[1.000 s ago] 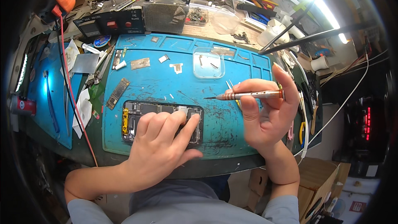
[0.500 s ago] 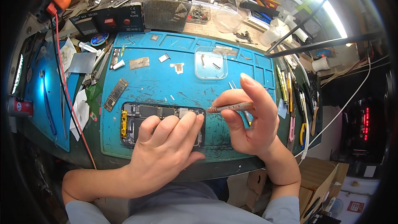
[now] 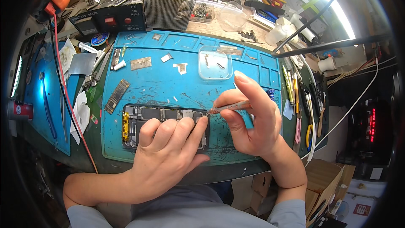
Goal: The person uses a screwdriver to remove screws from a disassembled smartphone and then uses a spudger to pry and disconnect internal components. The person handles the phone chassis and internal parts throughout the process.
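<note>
An opened phone (image 3: 147, 113) lies on the blue work mat, its inner boards bare and a yellow part at its left end. My left hand (image 3: 168, 147) is bent over it, the index fingertip pressing near the right end and the thumb by the near edge. My right hand (image 3: 257, 118) pinches a slim brownish-grey tool (image 3: 236, 106) with small dark dots along it. Its tip is close to the phone's far right corner; whether it touches, I cannot tell. Thin metal points show behind the right fingers, mostly hidden.
On the mat (image 3: 164, 82) are a clear plastic box (image 3: 215, 63) with small parts and a loose circuit board (image 3: 118, 96). A black powered unit (image 3: 112, 21) stands at the back. Several hand tools line the right side, and a red-and-black cable pair (image 3: 69, 88) crosses the left.
My right hand has shifted slightly left with the slim tool, bringing its tip up to the phone's corner. A blue object now shows behind that hand. My left hand stays almost still.
</note>
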### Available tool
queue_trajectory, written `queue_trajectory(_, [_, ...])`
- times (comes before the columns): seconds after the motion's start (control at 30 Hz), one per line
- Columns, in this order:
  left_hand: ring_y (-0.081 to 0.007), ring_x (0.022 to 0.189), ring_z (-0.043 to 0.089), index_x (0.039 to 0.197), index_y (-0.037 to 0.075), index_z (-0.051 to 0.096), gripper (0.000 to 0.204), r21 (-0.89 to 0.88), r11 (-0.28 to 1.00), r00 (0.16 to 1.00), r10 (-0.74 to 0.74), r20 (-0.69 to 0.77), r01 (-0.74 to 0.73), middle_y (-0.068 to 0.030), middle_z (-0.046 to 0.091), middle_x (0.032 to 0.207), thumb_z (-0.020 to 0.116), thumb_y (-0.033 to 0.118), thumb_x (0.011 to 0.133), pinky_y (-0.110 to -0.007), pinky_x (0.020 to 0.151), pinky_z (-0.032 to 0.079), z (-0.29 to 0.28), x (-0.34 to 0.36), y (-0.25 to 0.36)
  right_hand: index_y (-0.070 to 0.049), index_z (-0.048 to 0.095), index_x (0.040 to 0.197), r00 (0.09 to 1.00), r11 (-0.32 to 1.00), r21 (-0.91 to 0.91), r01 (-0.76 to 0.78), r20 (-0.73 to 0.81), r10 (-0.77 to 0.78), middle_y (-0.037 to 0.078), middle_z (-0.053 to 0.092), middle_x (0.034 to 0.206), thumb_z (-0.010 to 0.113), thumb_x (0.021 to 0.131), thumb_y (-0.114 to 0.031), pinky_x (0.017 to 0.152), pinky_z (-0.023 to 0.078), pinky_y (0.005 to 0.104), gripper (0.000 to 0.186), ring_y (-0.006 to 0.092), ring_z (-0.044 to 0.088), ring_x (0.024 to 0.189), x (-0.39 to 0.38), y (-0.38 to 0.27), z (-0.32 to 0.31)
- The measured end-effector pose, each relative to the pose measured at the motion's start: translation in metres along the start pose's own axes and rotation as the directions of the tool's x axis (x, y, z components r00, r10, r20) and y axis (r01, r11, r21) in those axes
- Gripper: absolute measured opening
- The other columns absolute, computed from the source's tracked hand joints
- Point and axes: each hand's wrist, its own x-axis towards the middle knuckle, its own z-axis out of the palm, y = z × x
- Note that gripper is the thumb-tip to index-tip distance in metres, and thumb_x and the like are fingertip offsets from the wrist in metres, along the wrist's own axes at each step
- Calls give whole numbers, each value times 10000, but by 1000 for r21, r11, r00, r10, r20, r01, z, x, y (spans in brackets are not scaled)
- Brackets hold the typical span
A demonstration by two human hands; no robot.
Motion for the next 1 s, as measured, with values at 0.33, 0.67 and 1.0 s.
queue_trajectory(0.33, [-242, 1123, 448, 1403, 81, 651, 730, -2, 1000, 1000, 0, -5, 0, -60, 512, 1237, 768, 491, 811, -456, 1000, 309, 0, 0, 0, 54, 543, 1408, 994, 999, 15, 39, 102, -40, 179, 749, 971, 705, 969, -6, 683, 615, 347, 471, 256, 758, 781, 8, -1, -5])
queue_trajectory(0.67, [-239, 1136, 460, 1363, 83, 659, 699, -10, 1000, 1000, -25, -7, 25, -60, 530, 1251, 790, 478, 801, -467, 1011, 315, 1, -1, 2, 73, 601, 1379, 995, 997, -9, -74, 73, 74, 226, 706, 1299, 721, 940, 25, 757, 642, 348, 458, 266, 770, 932, 15, -13, -9])
queue_trajectory(1.0, [-239, 1140, 461, 1365, 76, 655, 694, -42, 999, 1000, -23, -12, 22, -62, 525, 1257, 795, 472, 812, -466, 1018, 307, 1, -1, 0, 40, 627, 1345, 996, 994, 61, -92, 6, 91, 193, 708, 1319, 730, 892, 104, 733, 637, 335, 469, 259, 763, 878, 20, -15, -2])
